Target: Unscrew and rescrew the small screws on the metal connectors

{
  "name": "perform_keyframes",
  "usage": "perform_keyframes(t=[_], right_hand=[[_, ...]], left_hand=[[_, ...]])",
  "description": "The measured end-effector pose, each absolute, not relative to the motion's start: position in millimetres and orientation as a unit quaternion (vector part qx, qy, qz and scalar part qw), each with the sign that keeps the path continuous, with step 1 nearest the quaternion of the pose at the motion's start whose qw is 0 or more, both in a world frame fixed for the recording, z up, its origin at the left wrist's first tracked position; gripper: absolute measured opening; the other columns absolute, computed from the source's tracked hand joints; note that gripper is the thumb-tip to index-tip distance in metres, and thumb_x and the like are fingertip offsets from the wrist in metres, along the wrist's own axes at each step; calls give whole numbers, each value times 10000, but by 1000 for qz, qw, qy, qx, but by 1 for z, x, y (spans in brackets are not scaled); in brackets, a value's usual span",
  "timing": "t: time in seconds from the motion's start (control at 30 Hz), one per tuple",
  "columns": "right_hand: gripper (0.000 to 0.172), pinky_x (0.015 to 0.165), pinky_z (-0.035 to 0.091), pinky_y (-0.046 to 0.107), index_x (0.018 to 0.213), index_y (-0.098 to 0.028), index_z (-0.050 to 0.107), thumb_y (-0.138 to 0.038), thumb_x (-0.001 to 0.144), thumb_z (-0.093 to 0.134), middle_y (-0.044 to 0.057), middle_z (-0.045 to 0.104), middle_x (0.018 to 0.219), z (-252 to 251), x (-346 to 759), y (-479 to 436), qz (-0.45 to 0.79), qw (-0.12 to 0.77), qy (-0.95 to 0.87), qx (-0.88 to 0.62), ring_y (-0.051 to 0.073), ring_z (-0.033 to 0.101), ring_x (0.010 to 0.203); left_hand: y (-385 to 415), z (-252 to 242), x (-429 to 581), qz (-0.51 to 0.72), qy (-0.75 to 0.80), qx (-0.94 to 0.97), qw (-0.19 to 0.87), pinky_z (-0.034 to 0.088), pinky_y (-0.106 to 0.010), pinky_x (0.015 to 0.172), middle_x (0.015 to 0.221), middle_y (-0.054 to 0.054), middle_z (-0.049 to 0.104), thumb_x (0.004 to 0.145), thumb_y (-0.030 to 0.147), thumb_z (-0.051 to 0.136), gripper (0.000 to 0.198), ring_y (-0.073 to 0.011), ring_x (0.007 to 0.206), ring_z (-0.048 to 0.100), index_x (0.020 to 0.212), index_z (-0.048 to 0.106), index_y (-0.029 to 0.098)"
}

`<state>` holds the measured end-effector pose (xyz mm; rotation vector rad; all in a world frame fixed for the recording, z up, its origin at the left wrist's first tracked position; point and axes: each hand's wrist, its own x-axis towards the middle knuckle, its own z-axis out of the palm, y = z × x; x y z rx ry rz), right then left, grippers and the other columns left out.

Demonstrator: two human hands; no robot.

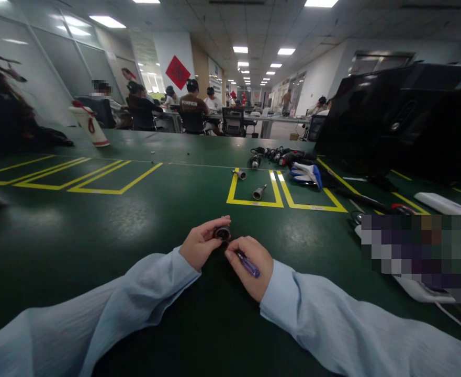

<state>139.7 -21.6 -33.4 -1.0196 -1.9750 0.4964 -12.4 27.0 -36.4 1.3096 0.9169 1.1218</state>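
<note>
Near the middle of the green table (144, 220), my left hand (202, 243) grips a small round metal part (222, 233), its dark open end facing me. My right hand (250, 266) is closed around a screwdriver-like tool with a purple handle (249, 265); its tip is hidden by the fingers, close beside the round part. Beyond my hands, a metal connector (258, 193) lies inside a yellow taped outline, and a smaller one (240, 174) lies on that outline's left part.
Cables and dark tools (283, 155) lie at the back, near a blue and white glove (307, 174). A paper cup (91, 124) stands far left. Black cases (395, 115) and a white device (426, 288) are right. People sit at tables beyond.
</note>
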Motion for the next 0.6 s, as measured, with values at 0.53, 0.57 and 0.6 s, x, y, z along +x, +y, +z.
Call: perform_keyframes(t=[0.53,0.57,0.6], right_hand=[[146,585,410,252,678,-157,560,-275,758,529,26,631,687,-39,141,-6,525,509,-560,-389,118,533,619],[151,576,411,246,667,-157,553,-287,744,549,28,642,688,-40,141,-3,574,522,-511,-371,118,542,620],[155,570,412,242,659,-157,548,-294,729,568,30,651,693,-41,141,-1,610,531,-470,-353,118,550,623]], left_hand=[[23,-31,-14,448,387,587,552,355,-432,959,1132,-129,564,596,99,646,396,-236,1040,527,989,599,110],[23,-30,-14,448,390,585,552,361,-426,955,1113,-129,574,597,104,646,400,-230,1025,536,994,595,107],[24,-30,-14,449,391,582,554,369,-418,949,1090,-127,586,596,107,647,406,-222,1006,548,998,590,103]])
